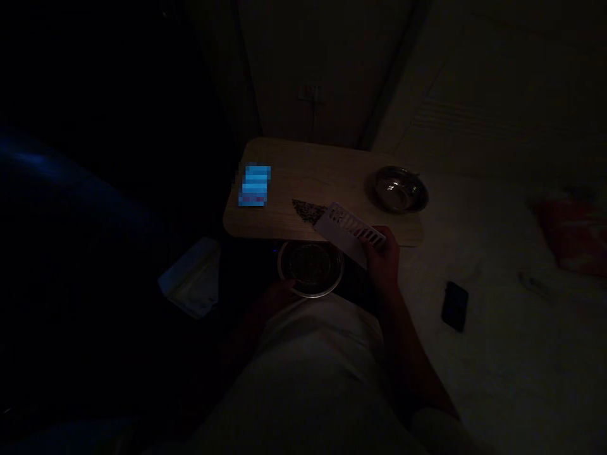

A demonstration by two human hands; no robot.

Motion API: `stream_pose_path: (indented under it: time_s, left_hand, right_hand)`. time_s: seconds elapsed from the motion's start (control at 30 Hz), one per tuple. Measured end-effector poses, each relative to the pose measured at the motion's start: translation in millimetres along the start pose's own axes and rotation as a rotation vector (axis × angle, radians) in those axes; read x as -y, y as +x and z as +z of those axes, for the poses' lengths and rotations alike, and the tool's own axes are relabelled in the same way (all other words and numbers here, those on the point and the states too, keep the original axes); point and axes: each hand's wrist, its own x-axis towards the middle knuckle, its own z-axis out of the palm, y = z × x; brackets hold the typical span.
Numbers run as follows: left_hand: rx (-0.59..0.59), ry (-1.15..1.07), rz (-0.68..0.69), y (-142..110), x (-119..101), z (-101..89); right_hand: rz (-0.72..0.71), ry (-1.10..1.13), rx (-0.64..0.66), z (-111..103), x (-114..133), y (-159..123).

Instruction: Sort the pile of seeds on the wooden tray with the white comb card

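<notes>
In the dim light my right hand (pixel 383 256) grips a flat white piece with a row of slots along one side (pixel 345 235); I cannot make out its exact kind. Its far end touches a small heap of dark and pale bits like seeds or husks (pixel 307 211) on the wooden table (pixel 294 164). Just below the table's near edge is a round bowl with a pale rim (pixel 310 295), dark inside. My left hand (pixel 281 292) closes on the bowl's left rim, its fingers mostly lost in shadow.
A shiny metal bowl (pixel 401 189) stands at the table's right end. A lit, blurred-out screen (pixel 255 186) is at the left end. A dark phone (pixel 455 306) lies on the pale surface to the right, with a red item (pixel 576 237) beyond. A pale packet-like object (pixel 193 281) is at left.
</notes>
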Motion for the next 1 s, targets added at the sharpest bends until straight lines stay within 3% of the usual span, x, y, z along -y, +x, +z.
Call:
stream_pose_path:
  time_s: [0.07, 0.27, 0.47, 0.77, 0.83, 1.0]
  left_hand:
    - [0.007, -0.001, -0.002, -1, 2, -3.7]
    - [-0.117, 0.015, 0.030, 3, 9, -7.0]
    - [-0.066, -0.021, -0.060, 10, 6, -5.9]
    - [-0.112, 0.006, 0.029, -5, 10, -7.6]
    - [-0.058, 0.011, -0.061, -2, 10, -7.7]
    - [-0.061, 0.024, -0.061, 9, 10, -11.8]
  right_hand:
    - [-0.005, -0.007, 0.005, 0, 1, 0]
    - [-0.019, -0.026, -0.010, -1, 2, 0]
    - [-0.035, -0.016, 0.016, -1, 0, 0]
    - [-0.043, -0.040, 0.046, 0, 1, 0]
    - [-0.037, -0.048, 0.058, 0, 1, 0]
    - [-0.033, -0.020, 0.025, -1, -1, 0]
